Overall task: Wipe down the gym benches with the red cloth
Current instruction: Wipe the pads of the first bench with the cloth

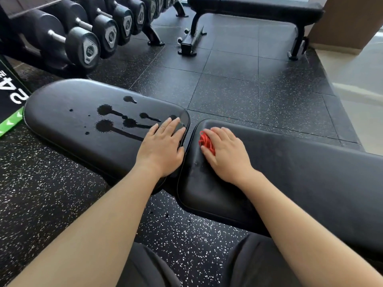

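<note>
right grip [226,150] curled over bunched red cloth [205,139], cloth showing under the fingers toward the thumb, pressed on the end of right bench pad [290,172], left grip [163,146] flat, fingers straight, on left bench pad [62,112] beside wet splashes [107,123]

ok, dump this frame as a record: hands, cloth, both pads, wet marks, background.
left hand: flat, fingers straight, resting on the end of the left black padded bench pad
right hand: holds crumpled red cloth against the right black padded bench pad
wet marks: dark splashes with run streaks on the left pad, not yet wiped
pads: apart, narrow gap between them
background: rack of black dumbbells, second black flat bench
</note>
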Tool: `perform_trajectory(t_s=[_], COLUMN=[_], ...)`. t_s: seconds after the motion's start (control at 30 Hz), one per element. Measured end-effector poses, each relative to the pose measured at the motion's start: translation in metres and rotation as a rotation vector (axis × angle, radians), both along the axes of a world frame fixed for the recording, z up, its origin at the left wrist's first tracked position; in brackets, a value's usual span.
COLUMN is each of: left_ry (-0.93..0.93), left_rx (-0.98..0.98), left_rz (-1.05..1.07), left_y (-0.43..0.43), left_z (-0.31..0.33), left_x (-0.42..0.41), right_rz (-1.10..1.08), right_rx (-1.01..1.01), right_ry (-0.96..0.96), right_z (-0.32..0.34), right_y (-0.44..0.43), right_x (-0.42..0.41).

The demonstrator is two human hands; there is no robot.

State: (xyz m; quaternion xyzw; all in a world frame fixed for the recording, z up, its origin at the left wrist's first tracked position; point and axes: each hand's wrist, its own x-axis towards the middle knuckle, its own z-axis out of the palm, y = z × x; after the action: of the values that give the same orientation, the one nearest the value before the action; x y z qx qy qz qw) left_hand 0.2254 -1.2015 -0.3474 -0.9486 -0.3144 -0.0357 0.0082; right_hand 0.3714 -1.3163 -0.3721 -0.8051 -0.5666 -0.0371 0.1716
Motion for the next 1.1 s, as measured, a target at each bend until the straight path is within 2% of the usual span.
perform_trajectory(t_s=[0.2,0.27,0.53,0.83,1.1], left_ry=[-0.014,-0.016,-0.036,-0.060,-0.045], left_rx=[0.002,0.003,-0.007,-0.022,-0.028], left_rz=[-0.001,0.000,0.003,0.005,0.003], left_y=[-0.001,-0.001,-0.001,-0.001,-0.004], left_z=[0.000,0.000,0.001,0.002,0.003], left_x=[0.000,0.000,-0.001,-0.001,-0.002], right_rz=[-0.103,-0.140,0.048,-0.012,0.090], right_rx=[-0.087,-0.115,-0.026,-0.114,-0.058], right_ry=[0.119,0.074,-0.038,-0.001,0.014], right_z=[0.005,0.009,0.002,0.009,0.006], right_y=[0.060,0.062,-0.005,0.060,-0.022], right_x=[0.038,0.030,-0.030,0.009,-0.029])
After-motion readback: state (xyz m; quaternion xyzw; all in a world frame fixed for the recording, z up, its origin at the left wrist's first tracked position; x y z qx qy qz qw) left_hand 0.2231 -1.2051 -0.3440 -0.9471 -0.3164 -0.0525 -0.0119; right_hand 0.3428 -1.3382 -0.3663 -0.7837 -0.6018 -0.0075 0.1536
